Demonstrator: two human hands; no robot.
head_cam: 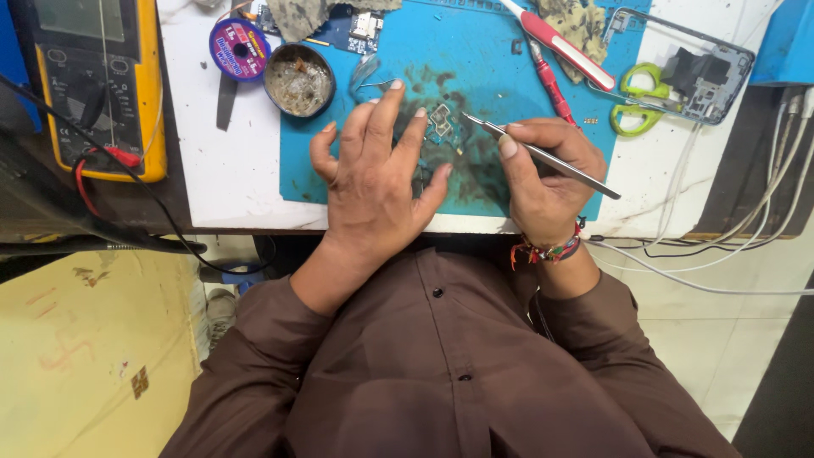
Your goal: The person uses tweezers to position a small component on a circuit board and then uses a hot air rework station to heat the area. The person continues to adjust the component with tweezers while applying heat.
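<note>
- We have a small metal shield (440, 120), a grey frame-like part, lying on the stained middle of the blue mat (339, 161), just ahead of both hands.
- Our right hand (547, 174) is closed around tweezers (543, 155), pinched between thumb and fingers; their tip points left and reaches the shield's right edge, touching it or nearly so.
- Our left hand (377, 170) grips nothing: fingers spread and raised, the palm over the mat just left of the shield, fingertips close to it.
- We judge the step in hand to be picking at or placing the shield with the tweezers, the left hand steadying nearby.
- The next move seems to call for a fine, steady tip: catch the shield by one thin edge without flicking it off across the mat.
- The left fingers crowd the part and hide some of the mat below them; whether anything lies under the palm we cannot tell.
- Outward: a round tin (298, 80) of dull paste sits at the mat's upper left corner, a purple solder spool (240, 48) beside it.
- A red-handled tool (564, 49) lies slantwise at the upper right of the mat, near the tweezers' line of travel.
- Further right, green scissors (636, 97) and a phone frame (695, 68) rest on the white table (229, 170).
- A yellow meter (102, 85) stands far left, its leads trailing off the edge; white cables (729, 246) hang at right.
</note>
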